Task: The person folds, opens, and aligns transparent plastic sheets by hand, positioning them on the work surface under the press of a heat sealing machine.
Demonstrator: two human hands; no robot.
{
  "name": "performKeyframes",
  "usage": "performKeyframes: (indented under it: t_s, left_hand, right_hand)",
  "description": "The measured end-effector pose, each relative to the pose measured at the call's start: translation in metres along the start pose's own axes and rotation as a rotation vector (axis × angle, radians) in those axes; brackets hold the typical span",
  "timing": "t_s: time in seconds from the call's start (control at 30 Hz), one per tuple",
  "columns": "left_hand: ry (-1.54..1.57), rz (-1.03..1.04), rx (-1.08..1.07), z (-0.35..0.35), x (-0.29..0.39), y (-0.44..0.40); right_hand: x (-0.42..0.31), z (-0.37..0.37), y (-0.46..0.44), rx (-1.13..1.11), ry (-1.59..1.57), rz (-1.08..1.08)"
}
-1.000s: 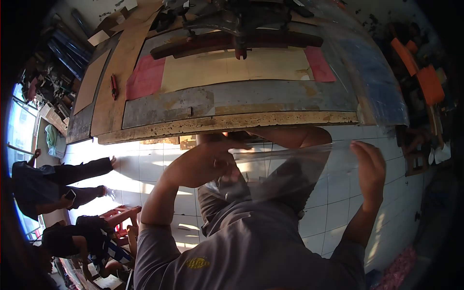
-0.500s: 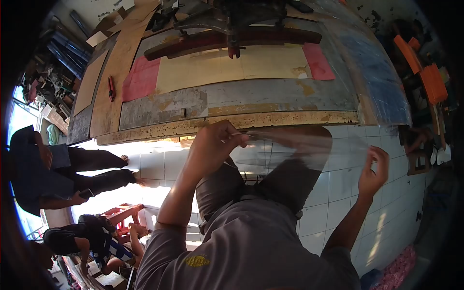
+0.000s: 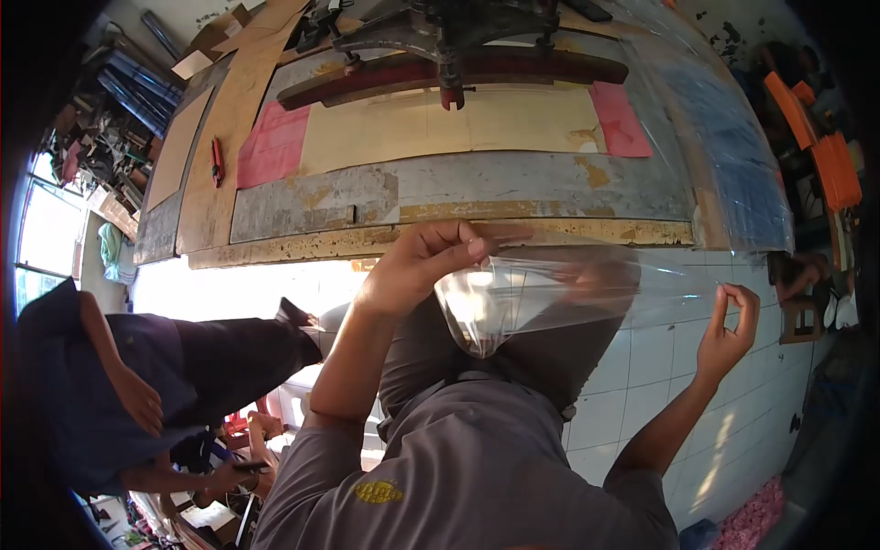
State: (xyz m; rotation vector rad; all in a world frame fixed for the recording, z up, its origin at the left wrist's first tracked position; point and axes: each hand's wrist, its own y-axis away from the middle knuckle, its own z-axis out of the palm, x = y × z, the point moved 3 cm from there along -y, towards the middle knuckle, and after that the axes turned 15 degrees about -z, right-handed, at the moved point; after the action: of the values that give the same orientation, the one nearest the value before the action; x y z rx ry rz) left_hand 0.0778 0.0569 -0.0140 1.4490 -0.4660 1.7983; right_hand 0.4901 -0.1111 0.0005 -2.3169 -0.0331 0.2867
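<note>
A sheet of clear plastic (image 3: 550, 298) stretches between my two hands above my lap, with its left part hanging in a shiny fold. My left hand (image 3: 426, 264) pinches its left end between thumb and fingers, close to the front edge of the worktable (image 3: 541, 229). Farther right and a little lower, my right hand (image 3: 729, 330) holds the other end in a pinch of thumb and fingertips. Whether the plastic is one layer or a bag, I cannot tell.
On the worktable, a yellowish sheet (image 3: 440, 128) with pink ends lies under a dark metal press (image 3: 449, 55). A red cutter (image 3: 217, 163) lies at left. Wrapped blue material (image 3: 733, 165) covers the right side. A person (image 3: 119, 385) stands at left; another sits behind.
The plastic has opened out, with a fold now hanging below my left hand. Both hands have shifted slightly right in view. The standing person at left has come closer.
</note>
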Motion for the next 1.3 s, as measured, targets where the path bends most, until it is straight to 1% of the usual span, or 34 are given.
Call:
performKeyframes:
  t_s: [0.07, 0.1, 0.17, 0.23, 0.27, 0.33, 0.4, 0.43, 0.53, 0.6, 0.63, 0.73, 0.77, 0.83, 0.87, 0.93, 0.97, 1.03, 1.07, 1.1, 1.13, 1.17, 1.2, 1.27, 1.3]
  left_hand:
    - [0.021, 0.127, -0.040, 0.010, -0.002, -0.006]
    - [-0.003, 0.078, -0.070, 0.012, -0.006, -0.006]
    - [0.180, -0.204, -0.049, 0.026, -0.005, -0.006]
    - [0.231, -0.343, -0.082, 0.036, -0.003, -0.006]
    - [0.183, -0.269, -0.088, 0.036, -0.011, -0.009]
    - [0.090, -0.119, -0.098, 0.034, -0.034, -0.013]
    - [0.041, -0.038, -0.122, 0.038, -0.027, -0.014]
    - [-0.044, 0.047, -0.106, 0.042, -0.019, -0.015]
    - [-0.052, 0.097, -0.081, 0.044, -0.023, -0.019]
    - [0.068, -0.011, -0.104, 0.041, -0.035, -0.019]
    - [0.009, 0.000, -0.062, 0.044, -0.029, -0.020]
    - [0.060, -0.081, -0.051, 0.047, -0.022, -0.019]
    - [0.085, -0.079, -0.058, 0.048, -0.024, -0.019]
    - [0.003, -0.087, 0.019, 0.045, -0.026, -0.017]
    - [-0.038, -0.091, 0.057, 0.043, -0.026, -0.016]
    - [-0.201, 0.118, 0.084, 0.044, -0.015, -0.012]
    - [-0.281, 0.223, 0.097, 0.045, -0.009, -0.009]
    - [-0.368, 0.205, 0.093, 0.046, -0.006, -0.006]
    - [-0.412, 0.197, 0.092, 0.047, -0.005, -0.004]
    - [-0.353, 0.145, 0.095, 0.045, -0.011, -0.003]
    - [-0.388, 0.139, 0.094, 0.044, -0.011, -0.001]
    - [-0.421, 0.134, 0.093, 0.043, -0.010, 0.000]
    - [-0.455, 0.128, 0.092, 0.042, -0.010, 0.001]
    - [-0.530, 0.194, 0.142, 0.050, -0.006, 0.003]
    - [-0.569, 0.226, 0.167, 0.054, -0.004, 0.005]
  right_hand:
    - [-0.008, 0.001, -0.004, 0.016, 0.030, 0.001]
    - [-0.016, 0.004, -0.004, 0.029, 0.003, -0.027]
    - [-0.039, 0.014, -0.005, 0.059, -0.045, -0.085]
    - [-0.069, 0.024, 0.002, -0.003, -0.103, -0.219]
    - [-0.085, 0.029, 0.007, -0.036, -0.158, -0.270]
    - [-0.112, 0.042, 0.014, -0.108, -0.160, -0.348]
    - [-0.120, 0.050, 0.021, -0.062, -0.149, -0.371]
    - [-0.120, 0.051, 0.020, -0.051, -0.182, -0.355]
    - [-0.119, 0.054, 0.014, -0.023, -0.268, -0.336]
    - [-0.122, 0.052, 0.007, -0.014, -0.302, -0.365]
    - [-0.124, 0.051, 0.005, -0.026, -0.331, -0.371]
    - [-0.126, 0.052, 0.001, -0.042, -0.438, -0.371]
    - [-0.125, 0.052, 0.001, -0.033, -0.488, -0.356]
    - [-0.124, 0.051, -0.001, -0.011, -0.553, -0.361]
    - [-0.123, 0.051, 0.000, -0.002, -0.590, -0.328]
    - [-0.121, 0.051, 0.005, 0.018, -0.662, -0.262]
    - [-0.118, 0.051, 0.005, -0.030, -0.716, -0.224]
    - [-0.114, 0.049, 0.002, -0.125, -0.821, -0.147]
    - [-0.114, 0.048, -0.003, -0.226, -0.872, -0.141]
    - [-0.112, 0.045, -0.009, -0.327, -0.922, -0.135]
    - [-0.113, 0.043, -0.017, -0.428, -0.968, -0.129]
    - [-0.114, 0.040, -0.023, -0.469, -1.035, -0.116]
    - [-0.118, 0.039, -0.029, -0.409, -1.025, -0.110]
    - [-0.138, 0.040, -0.041, -0.289, -1.002, -0.096]
    - [-0.153, 0.043, -0.049, -0.342, -0.951, -0.116]
